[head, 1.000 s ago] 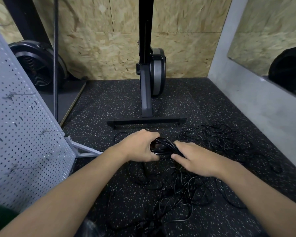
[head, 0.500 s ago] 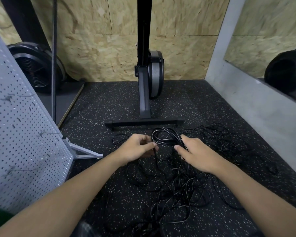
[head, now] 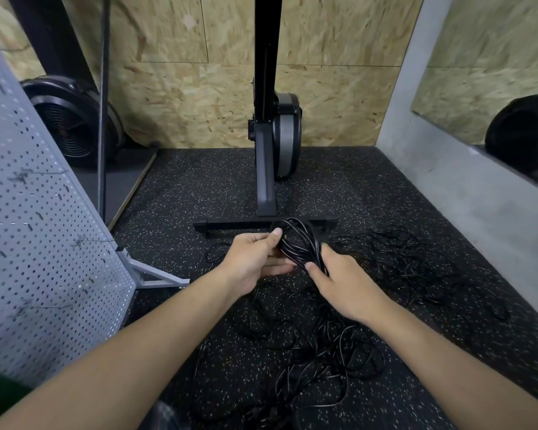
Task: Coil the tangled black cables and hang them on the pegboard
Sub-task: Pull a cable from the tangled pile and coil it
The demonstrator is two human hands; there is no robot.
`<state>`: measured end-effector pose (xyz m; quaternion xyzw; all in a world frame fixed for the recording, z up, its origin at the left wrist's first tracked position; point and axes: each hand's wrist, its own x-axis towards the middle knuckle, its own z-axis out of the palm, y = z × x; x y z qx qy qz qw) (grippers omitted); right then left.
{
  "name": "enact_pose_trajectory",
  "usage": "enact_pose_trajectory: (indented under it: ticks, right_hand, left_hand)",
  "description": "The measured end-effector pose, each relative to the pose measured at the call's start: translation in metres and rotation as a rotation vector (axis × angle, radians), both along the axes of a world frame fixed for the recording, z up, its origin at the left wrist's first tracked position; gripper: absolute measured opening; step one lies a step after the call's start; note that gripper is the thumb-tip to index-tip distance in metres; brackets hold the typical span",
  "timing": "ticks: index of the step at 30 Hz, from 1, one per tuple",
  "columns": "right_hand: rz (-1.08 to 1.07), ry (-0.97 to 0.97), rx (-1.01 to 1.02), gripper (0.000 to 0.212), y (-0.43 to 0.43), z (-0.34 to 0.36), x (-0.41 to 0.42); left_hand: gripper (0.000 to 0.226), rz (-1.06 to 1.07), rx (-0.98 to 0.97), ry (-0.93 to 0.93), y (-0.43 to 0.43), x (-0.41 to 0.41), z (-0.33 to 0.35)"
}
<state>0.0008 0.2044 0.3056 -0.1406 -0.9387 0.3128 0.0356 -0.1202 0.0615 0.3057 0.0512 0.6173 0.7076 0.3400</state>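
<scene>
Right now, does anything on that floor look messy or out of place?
Yes: tangled black cables sprawl in loose loops across the speckled floor mat. Only one coil is gathered, gripped between the left hand and right hand. Nothing looks damaged or spilled.

We get soft, even indoor light: brightest on the chipboard wall (head: 323, 103), dimmer on the speckled floor (head: 199, 187), so the black cables (head: 298, 243) nearly melt into it. Shadows are faint, no real glare. The wide lens bends the pegboard (head: 44, 243) and stretches our forearms (head: 137, 352). The bottom corners go soft.
</scene>
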Motion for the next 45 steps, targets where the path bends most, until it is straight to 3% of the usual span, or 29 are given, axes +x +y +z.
enact_pose_trajectory:
  ticks: [6,14,18,20,23,26,29,32,34,36,39,45]
  right_hand:
    - [0.037,-0.071,-0.23,0.016,-0.006,0.001,-0.001]
    - [-0.012,-0.009,-0.267,0.013,-0.002,0.003,-0.003]
    - [-0.063,0.075,-0.416,0.016,0.005,0.01,-0.001]
    - [-0.104,0.162,-0.498,0.015,0.007,0.015,-0.001]
    - [-0.146,0.221,-0.735,0.017,0.006,0.018,-0.001]
    - [-0.13,0.244,-0.854,0.017,0.008,0.019,-0.001]
    - [-0.17,0.273,-0.747,0.018,0.015,0.02,0.0]
    - [-0.249,0.242,-0.355,0.017,0.034,0.019,0.006]
    - [-0.291,0.166,-0.2,0.026,0.052,0.013,0.011]
    - [-0.307,0.071,-0.127,0.036,0.067,0.007,0.013]
    - [-0.182,0.001,-0.09,0.034,0.066,0.006,0.013]
    - [0.102,-0.173,-0.052,0.066,0.02,0.021,0.015]
  left_hand:
    - [0.029,0.051,-0.022,0.02,-0.002,-0.004,0.001]
    - [0.028,-0.006,0.105,0.038,0.003,-0.001,-0.004]
    - [0.048,-0.223,0.062,0.088,0.0,-0.001,-0.012]
    - [0.042,-0.4,-0.017,0.146,-0.005,0.001,-0.023]
    - [0.038,-0.688,-0.257,0.437,-0.005,0.013,-0.036]
    - [0.023,-0.823,-0.394,0.604,0.005,0.024,-0.05]
    - [0.024,-0.808,-0.471,0.677,0.005,0.023,-0.06]
    - [0.025,-0.793,-0.575,0.824,0.0,0.012,-0.058]
    - [0.023,-0.747,-0.589,0.942,-0.003,0.006,-0.05]
    - [0.024,-0.626,-0.532,1.11,-0.003,0.004,-0.036]
    - [0.021,-0.365,-0.359,1.356,-0.004,0.007,-0.011]
    - [0.022,-0.145,-0.228,1.339,-0.014,0.002,0.005]
